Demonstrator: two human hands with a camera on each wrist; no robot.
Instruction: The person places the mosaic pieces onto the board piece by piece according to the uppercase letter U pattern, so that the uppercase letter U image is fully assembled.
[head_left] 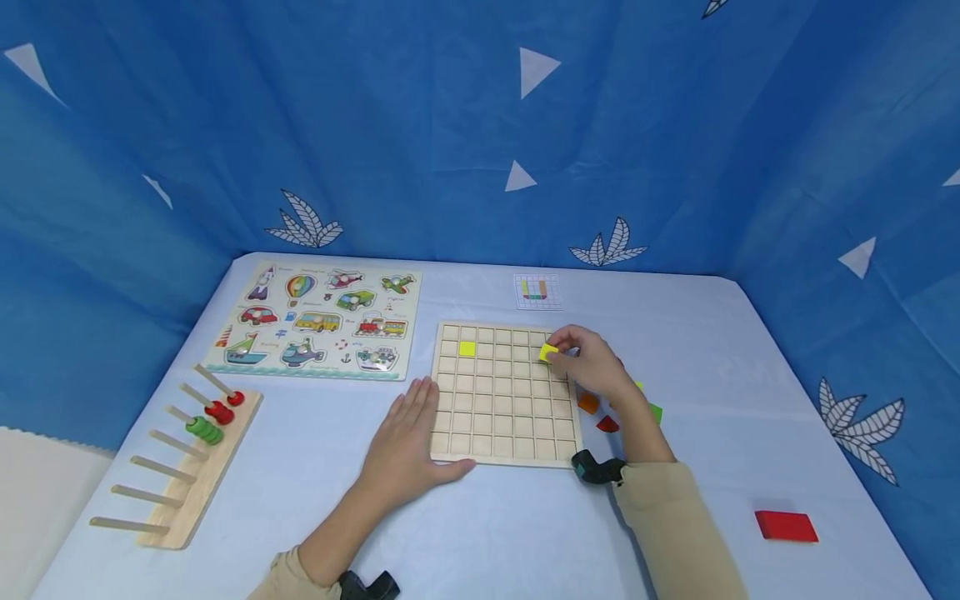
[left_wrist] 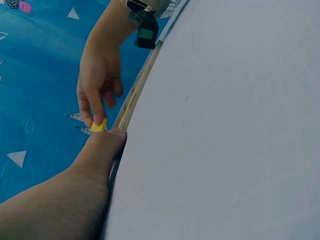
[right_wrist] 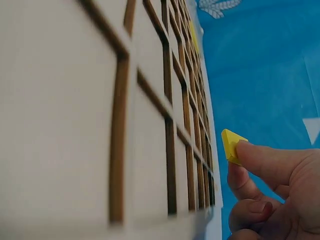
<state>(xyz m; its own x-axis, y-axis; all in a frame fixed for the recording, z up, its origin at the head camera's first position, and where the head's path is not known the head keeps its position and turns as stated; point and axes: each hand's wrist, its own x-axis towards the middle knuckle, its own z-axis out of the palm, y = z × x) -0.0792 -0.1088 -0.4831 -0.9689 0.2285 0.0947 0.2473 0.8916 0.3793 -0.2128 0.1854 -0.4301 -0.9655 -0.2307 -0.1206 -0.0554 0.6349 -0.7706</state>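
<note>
Left hand (head_left: 401, 454), thumb spread from fingers, touches board (head_left: 512, 405) on its right, seemingly steadying it. Right hand (head_left: 597, 367) pinches yellow block (head_left: 547, 353) at fingertips, likely for fine control.

This looks like a curtained-off play or learning corner; whether in a home or a school cannot be told. Blue cloth (head_left: 427, 125) with a leaf-and-triangle print hangs around a pale table (head_left: 517, 533) bearing a vehicle puzzle (head_left: 348, 331) at far left, a bead rack (head_left: 201, 475) at left and a gridded wooden board (head_left: 493, 402).
</note>
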